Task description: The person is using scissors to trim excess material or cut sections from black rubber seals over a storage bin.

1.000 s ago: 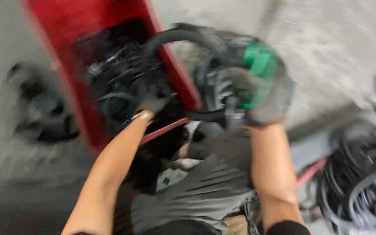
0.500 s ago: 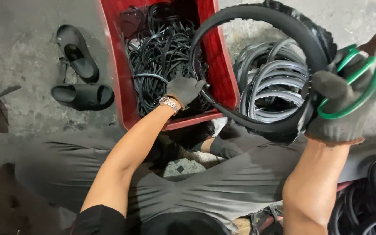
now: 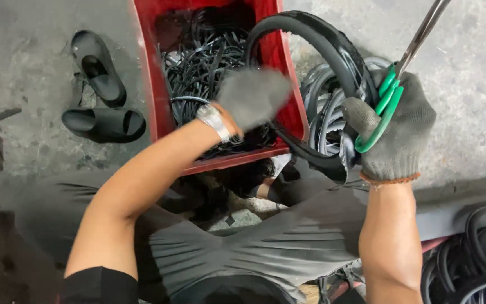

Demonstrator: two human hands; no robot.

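Left gloved hand (image 3: 254,97): blurred, grip unreadable, lifted since earlier above red plastic crate (image 3: 147,84) of black rubber strips (image 3: 203,62) | Right gloved hand (image 3: 395,129): clenched on green-handled scissors (image 3: 386,107) and black rubber tyre loop (image 3: 322,39), loop now nearer crate rim.

both hands wear grey knitted work gloves: the left hand (image 3: 252,97) glove is blurred, the right hand (image 3: 396,130) glove has an orange-trimmed cuff. a silver metal wristwatch (image 3: 212,120) circles the left wrist. short black sleeves (image 3: 101,285), grey trousers (image 3: 265,247).
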